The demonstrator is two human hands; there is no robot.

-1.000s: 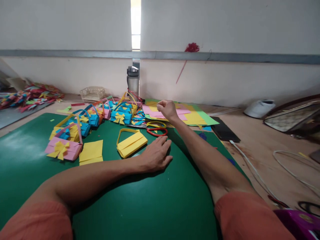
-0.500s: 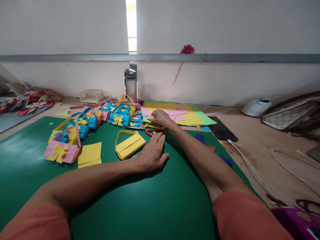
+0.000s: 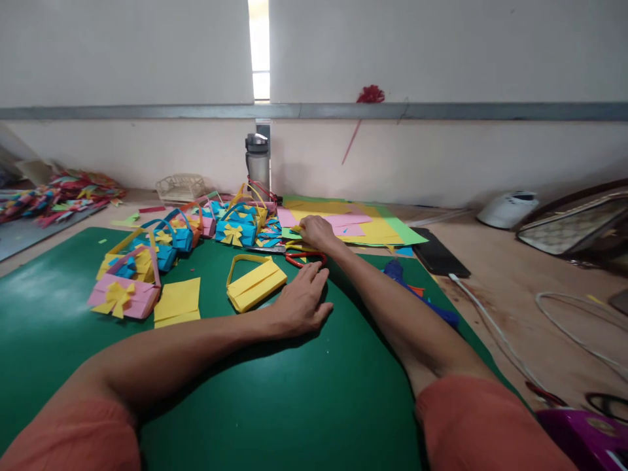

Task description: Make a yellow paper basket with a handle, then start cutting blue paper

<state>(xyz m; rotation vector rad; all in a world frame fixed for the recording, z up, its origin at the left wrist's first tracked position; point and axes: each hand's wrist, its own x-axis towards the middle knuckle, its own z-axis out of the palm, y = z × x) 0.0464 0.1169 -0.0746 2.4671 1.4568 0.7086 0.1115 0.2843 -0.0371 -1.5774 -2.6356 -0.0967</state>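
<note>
My left hand [image 3: 303,302] lies flat on the green mat [image 3: 255,405], fingers stretched out and close together. Just left of it sits a yellow folded paper bag [image 3: 256,285] with a looped handle. Beyond its fingertips are scissors [image 3: 307,256] with red and yellow handles, partly covered. My right hand [image 3: 316,233] reaches past them to the near edge of the stacked coloured sheets [image 3: 380,226]. Its fingers are bent and pinched together, with a small yellow paper piece [image 3: 296,229] at the tips. A folded yellow square of paper [image 3: 177,301] lies farther left.
Several finished paper bags [image 3: 128,294] with bows stand at the left and back. Behind them is a bottle [image 3: 258,167]. On the right are a blue glue gun [image 3: 417,291], a phone [image 3: 440,252] with a white cable, and a white device [image 3: 507,209].
Hardly anything differs. My right hand's fingers have shifted very slightly at the paper scraps. My left hand rests in the same place, and the whole view has moved a little.
</note>
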